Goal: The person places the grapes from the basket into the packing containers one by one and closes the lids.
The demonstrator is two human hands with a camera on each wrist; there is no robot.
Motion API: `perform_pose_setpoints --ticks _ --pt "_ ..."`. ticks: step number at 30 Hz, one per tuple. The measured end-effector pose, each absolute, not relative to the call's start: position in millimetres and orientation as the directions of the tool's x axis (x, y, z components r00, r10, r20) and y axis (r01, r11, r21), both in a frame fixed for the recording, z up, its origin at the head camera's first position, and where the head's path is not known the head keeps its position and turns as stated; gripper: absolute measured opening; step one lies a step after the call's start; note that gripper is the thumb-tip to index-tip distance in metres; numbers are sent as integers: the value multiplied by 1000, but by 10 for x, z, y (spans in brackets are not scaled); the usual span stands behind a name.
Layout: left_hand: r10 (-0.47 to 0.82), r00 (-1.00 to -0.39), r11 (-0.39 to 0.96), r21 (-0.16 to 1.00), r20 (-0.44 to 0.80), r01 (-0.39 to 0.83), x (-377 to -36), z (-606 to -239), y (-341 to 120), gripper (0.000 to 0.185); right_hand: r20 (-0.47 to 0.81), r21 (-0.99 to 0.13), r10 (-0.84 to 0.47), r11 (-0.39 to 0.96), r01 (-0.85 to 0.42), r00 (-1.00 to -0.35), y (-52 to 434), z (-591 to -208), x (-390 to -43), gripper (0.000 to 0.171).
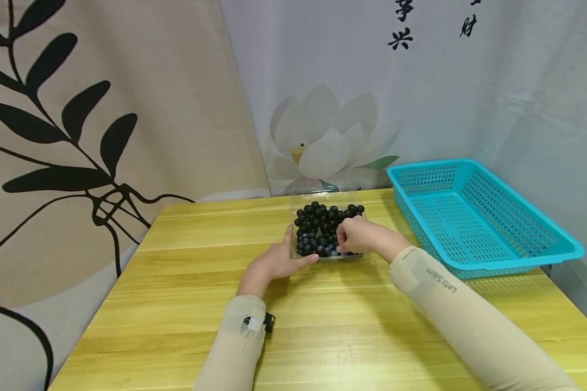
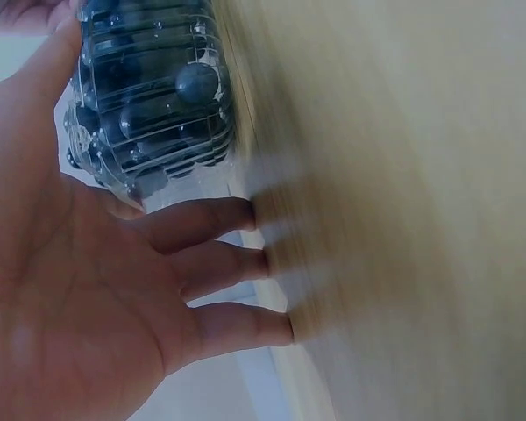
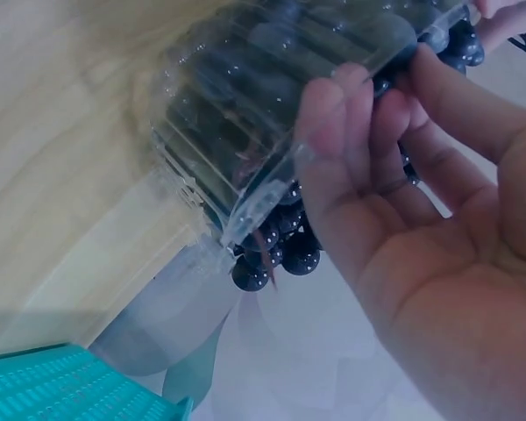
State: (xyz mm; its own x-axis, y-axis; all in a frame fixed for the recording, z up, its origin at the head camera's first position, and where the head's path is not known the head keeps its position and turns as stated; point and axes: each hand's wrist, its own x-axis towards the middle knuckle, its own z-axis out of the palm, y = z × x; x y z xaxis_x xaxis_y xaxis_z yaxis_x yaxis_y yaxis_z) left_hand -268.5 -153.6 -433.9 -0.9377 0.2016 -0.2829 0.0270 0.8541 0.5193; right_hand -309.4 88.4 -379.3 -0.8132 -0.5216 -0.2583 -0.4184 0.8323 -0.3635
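Note:
A clear plastic box (image 1: 354, 257) stands on the table, its lid (image 1: 318, 190) raised at the back. Glossy black grapes (image 1: 318, 214) fill its rear part; duller blueberries (image 1: 318, 247) lie along the front. My left hand (image 1: 276, 260) steadies the front left corner, thumb along the front and index finger up the side. Its other fingers reach the tabletop, straight, in the left wrist view. My right hand (image 1: 364, 234) dips into the box at the right, thumb and curled fingers (image 3: 390, 123) pinching at a blueberry, largely hidden by the hand.
A turquoise perforated basket (image 1: 489, 266) sits to the right of the box, near the table's right edge. The wooden table (image 1: 176, 320) meets a printed curtain (image 1: 200, 108) behind. Both forearms wear pale sleeves (image 1: 450, 293).

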Motion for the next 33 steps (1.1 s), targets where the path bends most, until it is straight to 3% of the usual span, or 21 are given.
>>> perform_pose_setpoints --ticks 8,33 --pt "205 -936 855 518 -285 30 -2682 -4340 -1527 127 -302 -330 -496 856 -399 -814 867 -3826 -3073 30" --pt "226 -922 847 530 -314 27 -2619 -4316 -1499 132 -200 -398 -494 830 -390 -846 980 -3989 -2796 22"
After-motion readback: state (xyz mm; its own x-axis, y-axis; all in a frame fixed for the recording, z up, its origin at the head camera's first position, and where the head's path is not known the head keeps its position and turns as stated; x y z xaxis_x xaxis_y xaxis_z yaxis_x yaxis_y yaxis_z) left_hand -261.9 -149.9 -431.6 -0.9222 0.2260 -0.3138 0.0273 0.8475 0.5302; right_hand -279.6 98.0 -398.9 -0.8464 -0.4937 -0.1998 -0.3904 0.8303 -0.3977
